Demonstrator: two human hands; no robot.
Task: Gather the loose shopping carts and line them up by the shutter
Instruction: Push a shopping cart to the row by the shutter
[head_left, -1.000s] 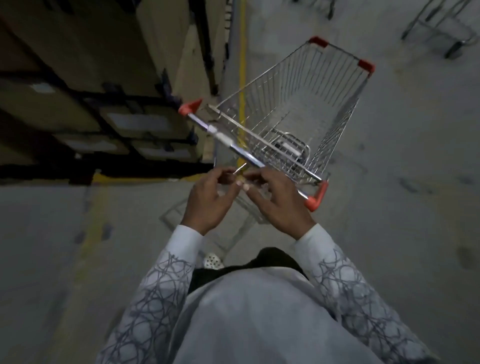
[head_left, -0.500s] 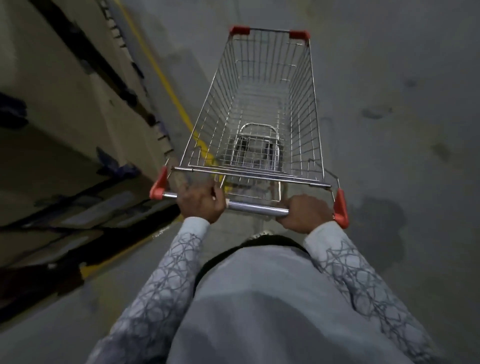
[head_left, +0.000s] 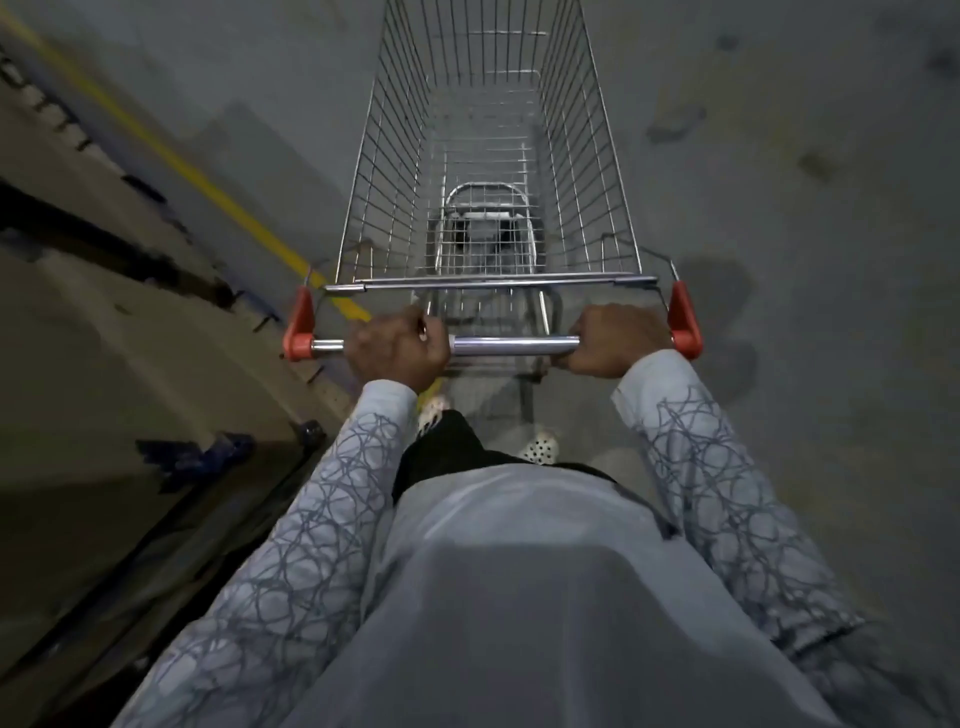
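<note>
An empty wire shopping cart (head_left: 488, 135) with red corner caps stands straight ahead of me on the grey concrete floor. Its chrome handle bar (head_left: 514, 345) runs across the middle of the view. My left hand (head_left: 397, 351) grips the bar near its left end. My right hand (head_left: 615, 340) grips it near the right end, beside the red cap. The cart's far end is cut off by the top edge of the frame. No shutter is in view.
Tall racking with cardboard boxes (head_left: 104, 322) runs close along my left. A yellow floor line (head_left: 208, 182) passes between the racking and the cart. Bare concrete floor (head_left: 805, 182) with dark stains lies to the right.
A second ago both hands were together off the bar and the cart stood slanted. They took hold of the handle, the cart swung straight, and it now sits closer and centred before me.
</note>
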